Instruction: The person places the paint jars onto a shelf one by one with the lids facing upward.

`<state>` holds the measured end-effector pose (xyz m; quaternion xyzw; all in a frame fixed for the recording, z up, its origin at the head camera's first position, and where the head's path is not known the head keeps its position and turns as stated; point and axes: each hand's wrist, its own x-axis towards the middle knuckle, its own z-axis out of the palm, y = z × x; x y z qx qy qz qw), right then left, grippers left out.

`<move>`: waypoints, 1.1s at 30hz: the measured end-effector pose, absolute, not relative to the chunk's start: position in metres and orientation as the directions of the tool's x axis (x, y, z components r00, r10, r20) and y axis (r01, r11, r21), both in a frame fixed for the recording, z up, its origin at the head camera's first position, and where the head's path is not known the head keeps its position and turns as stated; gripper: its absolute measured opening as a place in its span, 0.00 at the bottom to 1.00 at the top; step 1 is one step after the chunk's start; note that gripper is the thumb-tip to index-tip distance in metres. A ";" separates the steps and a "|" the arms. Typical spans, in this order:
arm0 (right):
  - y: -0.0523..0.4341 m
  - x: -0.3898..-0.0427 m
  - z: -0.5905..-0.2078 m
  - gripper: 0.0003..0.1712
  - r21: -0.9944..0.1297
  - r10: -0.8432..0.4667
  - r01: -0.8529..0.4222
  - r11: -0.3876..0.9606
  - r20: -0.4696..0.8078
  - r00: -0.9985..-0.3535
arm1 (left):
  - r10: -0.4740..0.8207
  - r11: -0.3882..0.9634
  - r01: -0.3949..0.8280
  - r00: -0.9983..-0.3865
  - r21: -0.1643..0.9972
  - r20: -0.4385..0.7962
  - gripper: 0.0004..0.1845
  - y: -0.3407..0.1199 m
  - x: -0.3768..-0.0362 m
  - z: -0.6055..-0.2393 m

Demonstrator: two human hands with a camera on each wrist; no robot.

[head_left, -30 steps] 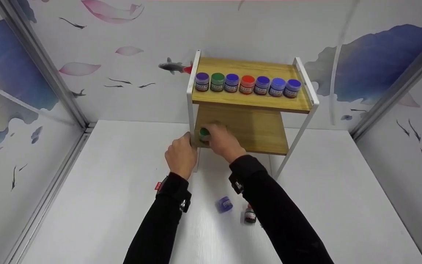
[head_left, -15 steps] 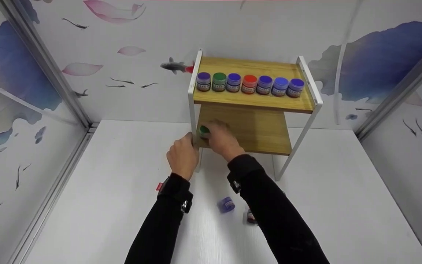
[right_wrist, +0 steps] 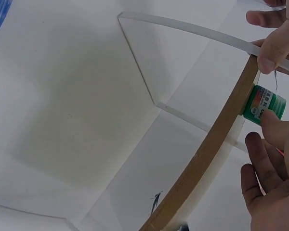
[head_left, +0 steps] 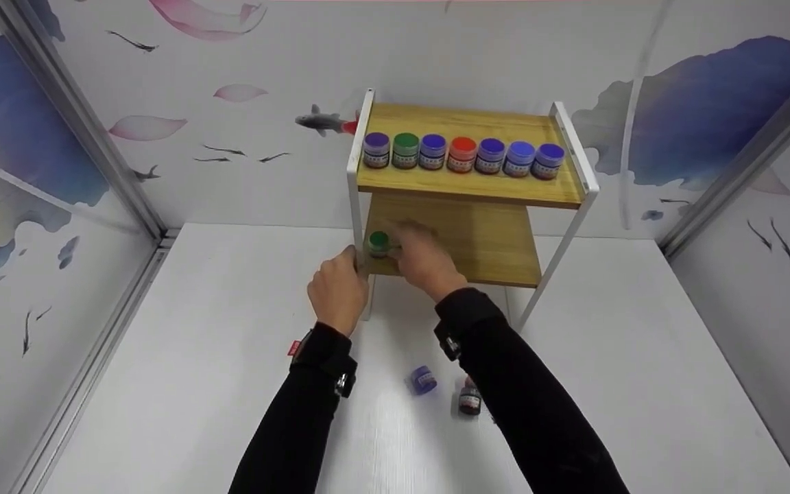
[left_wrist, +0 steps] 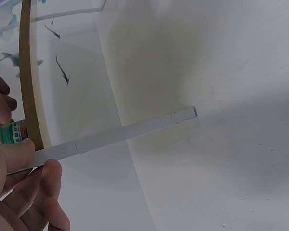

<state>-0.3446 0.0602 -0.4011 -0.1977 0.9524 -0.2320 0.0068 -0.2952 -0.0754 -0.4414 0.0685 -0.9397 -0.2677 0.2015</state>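
one green-lidded paint jar (head_left: 378, 244) stands upright on the lower wooden shelf (head_left: 484, 243), at the front left corner, just beside the white left post (head_left: 355, 213) of the rack (head_left: 559, 254). my right hand (head_left: 424, 257) is right next to it, a little blurred, thumb and fingers spread rather than pinching; in the right wrist view my thumb overlaps the side of the jar, and i cannot tell whether it touches. my left hand (head_left: 337, 293) grips that post where it meets the lower shelf, thumb on one side, fingers curled round the other.

above, seven more paint jars (head_left: 462, 154) stand in a row along the upper wooden shelf (head_left: 463, 120); from left to right their lids run purple, green, blue, red, blue, lighter blue, blue. nearer me, on the white surface (head_left: 230, 384), are a blue-lidded jar (head_left: 424, 379) and, to its right, a red-lidded jar (head_left: 470, 399) close by my right black sleeve (head_left: 539, 412).
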 end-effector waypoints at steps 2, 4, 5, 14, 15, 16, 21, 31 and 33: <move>0.067 -0.342 -0.401 0.29 -0.453 -0.383 -0.378 0.808 0.085 -0.920 | -0.233 0.847 -0.019 -0.911 0.532 0.340 0.04 -0.075 -0.295 -0.441; 0.074 -0.339 -0.402 0.30 -0.465 -0.387 -0.381 0.799 0.089 -0.918 | -0.232 0.845 -0.016 -0.912 0.534 0.339 0.04 -0.074 -0.295 -0.441; 0.077 -0.338 -0.402 0.30 -0.470 -0.389 -0.384 0.795 0.090 -0.917 | -0.231 0.844 -0.015 -0.912 0.535 0.338 0.04 -0.074 -0.294 -0.440; 0.094 -0.326 -0.406 0.26 -0.473 -0.388 -0.407 0.782 0.141 -0.911 | -0.231 0.830 -0.014 -0.919 0.557 0.320 0.06 -0.078 -0.296 -0.440; 0.096 -0.324 -0.408 0.25 -0.465 -0.395 -0.418 0.780 0.151 -0.906 | -0.232 0.829 -0.016 -0.919 0.559 0.319 0.06 -0.078 -0.296 -0.440; 0.097 -0.323 -0.410 0.24 -0.456 -0.400 -0.427 0.781 0.159 -0.902 | -0.233 0.828 -0.017 -0.919 0.561 0.317 0.06 -0.078 -0.295 -0.441; 0.106 -0.314 -0.419 0.22 -0.406 -0.416 -0.462 0.788 0.202 -0.887 | -0.233 0.825 -0.021 -0.923 0.564 0.306 0.07 -0.079 -0.295 -0.442; 0.123 -0.300 -0.437 0.08 -0.334 -0.512 -0.609 0.719 0.338 -0.790 | -0.233 0.823 -0.014 -0.920 0.567 0.316 0.05 -0.078 -0.295 -0.443; 0.125 -0.296 -0.440 0.07 -0.286 -0.550 -0.657 0.697 0.374 -0.747 | -0.233 0.819 -0.011 -0.920 0.573 0.315 0.06 -0.077 -0.295 -0.442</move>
